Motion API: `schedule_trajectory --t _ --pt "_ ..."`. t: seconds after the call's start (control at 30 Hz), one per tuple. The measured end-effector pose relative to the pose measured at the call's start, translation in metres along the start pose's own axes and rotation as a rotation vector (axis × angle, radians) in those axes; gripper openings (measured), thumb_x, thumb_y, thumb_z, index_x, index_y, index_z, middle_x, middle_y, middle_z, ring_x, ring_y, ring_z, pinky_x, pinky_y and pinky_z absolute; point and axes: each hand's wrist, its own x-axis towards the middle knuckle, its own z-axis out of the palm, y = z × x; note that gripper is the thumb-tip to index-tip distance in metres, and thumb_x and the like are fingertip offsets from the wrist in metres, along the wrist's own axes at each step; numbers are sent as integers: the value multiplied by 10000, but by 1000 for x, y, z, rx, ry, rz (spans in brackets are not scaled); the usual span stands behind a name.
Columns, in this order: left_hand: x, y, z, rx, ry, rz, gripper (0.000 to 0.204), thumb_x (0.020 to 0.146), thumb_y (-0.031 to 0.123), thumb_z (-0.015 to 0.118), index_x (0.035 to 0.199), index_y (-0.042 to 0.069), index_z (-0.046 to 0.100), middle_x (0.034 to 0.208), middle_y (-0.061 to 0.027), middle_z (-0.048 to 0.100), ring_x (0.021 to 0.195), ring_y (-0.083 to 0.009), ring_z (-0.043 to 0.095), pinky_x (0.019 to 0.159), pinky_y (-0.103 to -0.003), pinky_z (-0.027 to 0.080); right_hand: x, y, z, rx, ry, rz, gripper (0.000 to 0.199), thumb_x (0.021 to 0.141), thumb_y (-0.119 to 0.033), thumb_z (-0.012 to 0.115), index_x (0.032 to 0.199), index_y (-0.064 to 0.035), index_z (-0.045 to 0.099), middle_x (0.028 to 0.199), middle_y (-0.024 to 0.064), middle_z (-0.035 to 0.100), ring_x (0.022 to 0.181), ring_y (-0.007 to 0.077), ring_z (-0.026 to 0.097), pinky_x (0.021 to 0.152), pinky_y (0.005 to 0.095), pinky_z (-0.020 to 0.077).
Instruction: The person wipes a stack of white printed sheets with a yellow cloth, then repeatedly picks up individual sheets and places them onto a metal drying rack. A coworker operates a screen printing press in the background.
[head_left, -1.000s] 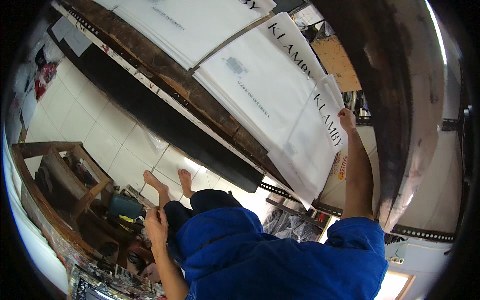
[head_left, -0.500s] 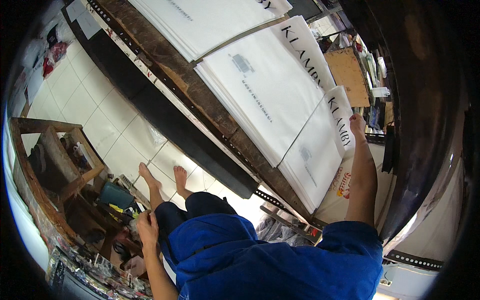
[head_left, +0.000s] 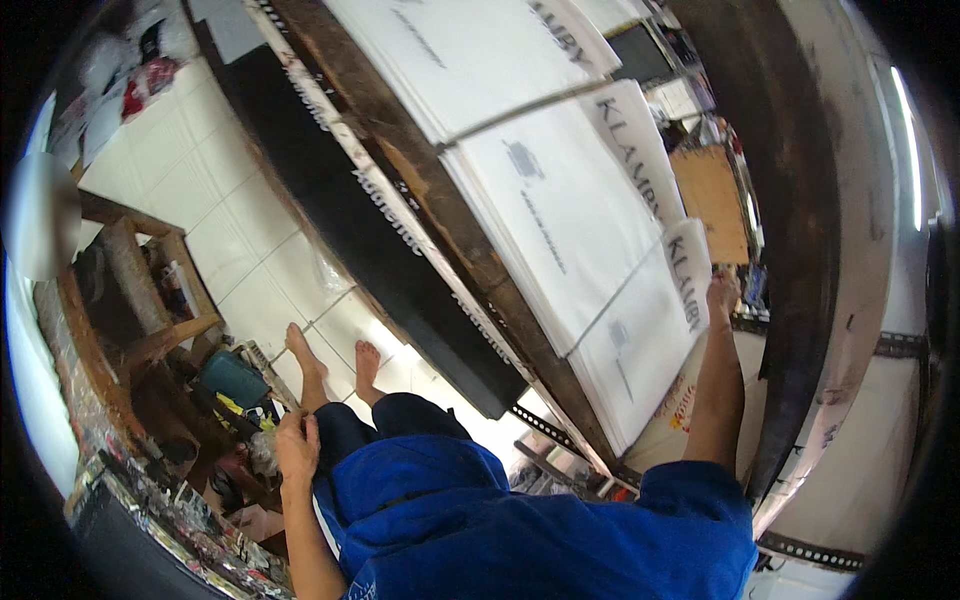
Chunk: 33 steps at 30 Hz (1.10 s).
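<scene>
Open table edge [head_left: 470, 250] beside white sheets [head_left: 570, 200]

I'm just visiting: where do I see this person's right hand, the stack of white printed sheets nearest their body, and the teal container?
Right hand [head_left: 723, 296]: head view, middle of the hand.
Stack of white printed sheets [head_left: 632, 372]: head view, top sheet.
Teal container [head_left: 232, 378]: head view, its visible face.

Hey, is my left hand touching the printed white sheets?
Apart: the head view shows floor tiles and dark shorts between your left hand and the printed white sheets.
</scene>
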Motion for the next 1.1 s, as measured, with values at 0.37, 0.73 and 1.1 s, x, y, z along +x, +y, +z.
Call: schedule_trajectory --t 0.37,0.73,1.1 --pt "20 38 -39 -75 223 48 242 846 192 614 969 -13 654 903 -223 644 847 -399 632 761 -464 508 -17 -256 -152 1252 -146 67 159 960 -155 512 1053 -47 584 931 33 612 793 127 597 661 245 422" --pt "60 37 -125 -199 459 130 263 871 223 618 1003 -1 655 927 -188 644 846 -360 633 774 -430 511 -43 -535 -292 1808 -583 -472 165 959 -59 486 1089 -8 574 864 52 606 712 108 582 608 212 427" --pt "109 31 -235 -162 483 101 280 851 153 633 1053 -40 633 953 -198 654 854 -319 652 757 -372 515 -138 -694 -286 1540 -1234 -798 209 911 -133 590 1085 -26 632 939 51 655 793 108 618 721 279 522"
